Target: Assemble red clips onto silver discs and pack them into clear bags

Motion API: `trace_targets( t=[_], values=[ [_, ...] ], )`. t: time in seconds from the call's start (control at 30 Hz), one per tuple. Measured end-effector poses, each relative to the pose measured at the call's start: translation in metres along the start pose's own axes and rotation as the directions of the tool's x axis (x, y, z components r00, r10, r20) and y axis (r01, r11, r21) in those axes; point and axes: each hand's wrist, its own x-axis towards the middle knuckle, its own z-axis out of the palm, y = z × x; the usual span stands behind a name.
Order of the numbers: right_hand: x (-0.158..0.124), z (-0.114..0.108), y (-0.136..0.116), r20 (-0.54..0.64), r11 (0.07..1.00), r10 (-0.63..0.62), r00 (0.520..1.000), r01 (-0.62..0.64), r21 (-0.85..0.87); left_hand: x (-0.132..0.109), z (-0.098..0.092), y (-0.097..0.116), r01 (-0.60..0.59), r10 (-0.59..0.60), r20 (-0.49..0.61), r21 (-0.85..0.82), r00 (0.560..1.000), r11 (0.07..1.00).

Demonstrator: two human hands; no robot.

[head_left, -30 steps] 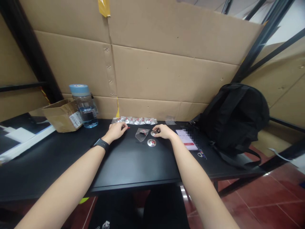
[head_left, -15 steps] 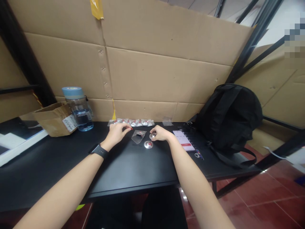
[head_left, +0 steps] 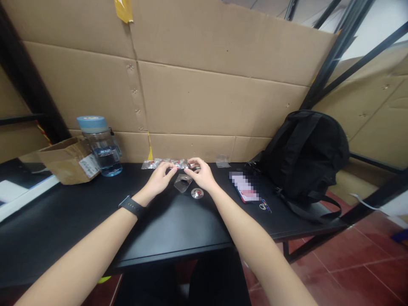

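My left hand and my right hand meet fingertip to fingertip just above the black table, both pinched shut. The left pinch holds a tiny red piece, too small to name. The right hand seems to hold a small silver disc, mostly hidden by its fingers. Below the fingers lies an open clear plastic bag, and another silver disc rests on the table by my right wrist. A row of small bagged parts lies just behind my hands along the cardboard wall. A dark watch sits on my left wrist.
A water bottle and a torn cardboard box stand at the back left. A phone, keys and a black backpack are on the right. A small clear bag lies by the wall.
My right hand lifted the silver disc it was touching and moved left. My left hand moved right, so the fingertips now meet over the plastic bag. One disc stays on the table.
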Motion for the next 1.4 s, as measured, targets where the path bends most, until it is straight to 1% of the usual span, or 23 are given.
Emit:
trace_targets(
  t=[0.03,0.1,0.23,0.43,0.53,0.63,0.77,0.9,1.1,1.23,1.33,1.4],
  values=[
    [-0.001,0.006,-0.005,0.019,0.997,-0.005,1.0,0.004,0.074,0.0,0.001,0.003,-0.002,0.002,-0.003,-0.039,1.0,0.999],
    [-0.004,0.014,-0.013,0.051,0.986,-0.036,0.998,0.028,0.162,-0.001,0.002,0.01,-0.022,0.021,-0.011,-0.097,1.0,0.995],
    [-0.009,0.017,-0.026,0.069,0.98,-0.066,0.995,0.052,0.193,-0.002,0.001,0.021,-0.051,0.047,-0.034,-0.149,0.998,0.988],
    [-0.01,0.014,-0.033,0.093,0.974,-0.048,0.995,0.026,0.223,-0.003,0.0,0.023,-0.089,0.083,-0.084,-0.075,0.993,0.993],
    [-0.01,0.015,-0.033,0.102,0.952,-0.038,0.994,0.005,0.305,-0.003,0.0,0.023,-0.097,0.093,-0.077,-0.048,0.993,0.994],
    [-0.011,0.016,-0.033,0.105,0.909,-0.01,0.994,-0.035,0.416,-0.004,-0.001,0.023,-0.104,0.103,-0.058,-0.017,0.993,0.994],
    [-0.011,0.015,-0.033,0.122,0.861,0.012,0.993,-0.072,0.503,-0.005,-0.003,0.026,-0.123,0.128,-0.066,0.081,0.99,0.989],
    [-0.01,0.015,-0.032,0.113,0.867,0.029,0.993,-0.081,0.492,-0.007,-0.003,0.03,-0.174,0.188,-0.078,0.16,0.979,0.972],
    [-0.011,0.016,-0.032,0.11,0.88,0.058,0.992,-0.102,0.464,-0.009,-0.004,0.038,-0.197,0.22,-0.095,0.205,0.971,0.959],
    [-0.009,0.013,-0.03,0.126,0.906,0.077,0.989,-0.122,0.406,-0.011,-0.006,0.044,-0.178,0.221,-0.161,0.243,0.962,0.953],
    [-0.006,0.01,-0.027,0.148,0.941,0.042,0.988,-0.089,0.328,-0.011,-0.006,0.046,-0.179,0.232,-0.202,0.249,0.952,0.952],
    [-0.005,0.009,-0.024,0.144,0.969,-0.005,0.99,-0.031,0.246,-0.011,-0.006,0.046,-0.206,0.252,-0.189,0.23,0.949,0.951]
  ],
)
